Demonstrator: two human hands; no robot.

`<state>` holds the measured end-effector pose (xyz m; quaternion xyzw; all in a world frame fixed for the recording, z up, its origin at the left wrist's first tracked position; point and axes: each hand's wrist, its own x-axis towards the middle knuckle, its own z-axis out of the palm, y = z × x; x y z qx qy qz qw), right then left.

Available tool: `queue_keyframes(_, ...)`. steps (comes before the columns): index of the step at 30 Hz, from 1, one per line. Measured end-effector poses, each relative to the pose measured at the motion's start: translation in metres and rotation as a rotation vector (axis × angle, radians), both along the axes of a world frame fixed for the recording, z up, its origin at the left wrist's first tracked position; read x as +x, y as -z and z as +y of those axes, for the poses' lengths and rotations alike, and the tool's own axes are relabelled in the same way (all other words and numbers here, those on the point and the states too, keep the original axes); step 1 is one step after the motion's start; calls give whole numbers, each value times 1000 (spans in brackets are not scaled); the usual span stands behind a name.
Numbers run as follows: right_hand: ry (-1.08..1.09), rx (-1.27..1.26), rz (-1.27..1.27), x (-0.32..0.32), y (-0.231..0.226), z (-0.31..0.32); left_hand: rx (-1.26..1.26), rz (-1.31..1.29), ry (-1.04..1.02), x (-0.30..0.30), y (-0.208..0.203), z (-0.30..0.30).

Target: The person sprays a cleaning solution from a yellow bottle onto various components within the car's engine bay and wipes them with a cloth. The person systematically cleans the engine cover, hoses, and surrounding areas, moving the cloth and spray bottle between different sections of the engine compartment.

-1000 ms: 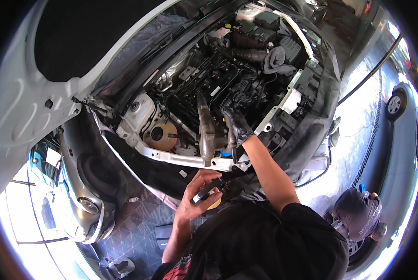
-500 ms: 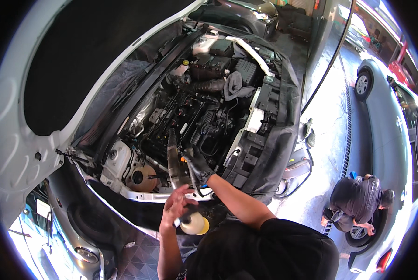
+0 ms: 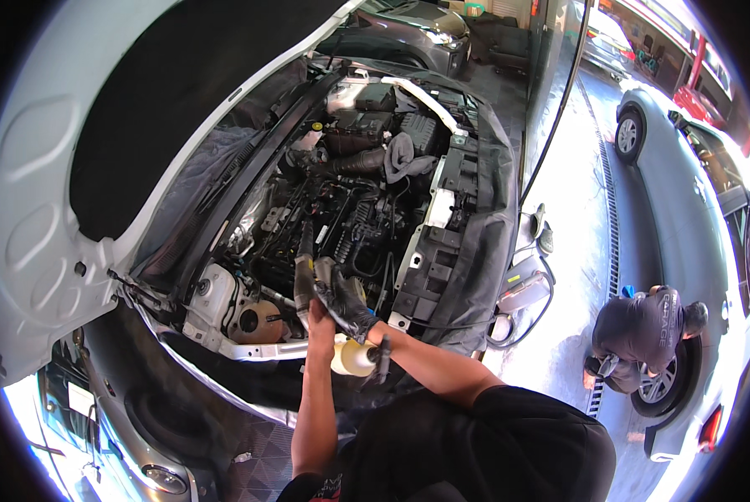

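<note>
My right hand, in a black glove, is closed beside my left hand over the near side of the open engine bay. It appears to grip a long dark piece that looks like a second glove. My left hand is bare at the wrist and heel. Its fingers go into or behind that dark piece and cannot be made out. A pale yellow bottle with a dark part at one end shows just beneath my forearms.
The raised hood arches over the left. A grey cloth lies on the engine, and a dark cover drapes the car's front. At right, a person crouches by a light-coloured car's wheel. A case with a hose stands on the floor.
My left hand, bare with its fingers spread near the bottle before, has moved up against the right hand and into the dark piece. The view has shifted slightly. The crouching person's arms have moved.
</note>
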<state>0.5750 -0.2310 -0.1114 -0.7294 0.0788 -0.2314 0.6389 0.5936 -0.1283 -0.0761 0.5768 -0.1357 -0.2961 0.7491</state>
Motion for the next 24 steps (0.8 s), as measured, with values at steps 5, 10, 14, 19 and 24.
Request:
queue_keyframes(5,-63,-205,23,-21,-44,26,-202,81,-127,22,-7,-11)
queue_keyframes(10,194,-211,-53,-87,-54,27,74,196,-37,25,-7,-11)
queue_keyframes(14,-270,-594,526,-149,-62,15,90,102,-81,15,-12,-7)
queue_keyframes(19,-475,-947,-60,-208,-36,18,132,18,-92,-2,-15,-5)
queue_keyframes(24,-656,-701,117,-187,-51,28,66,7,-88,4,-18,-8)
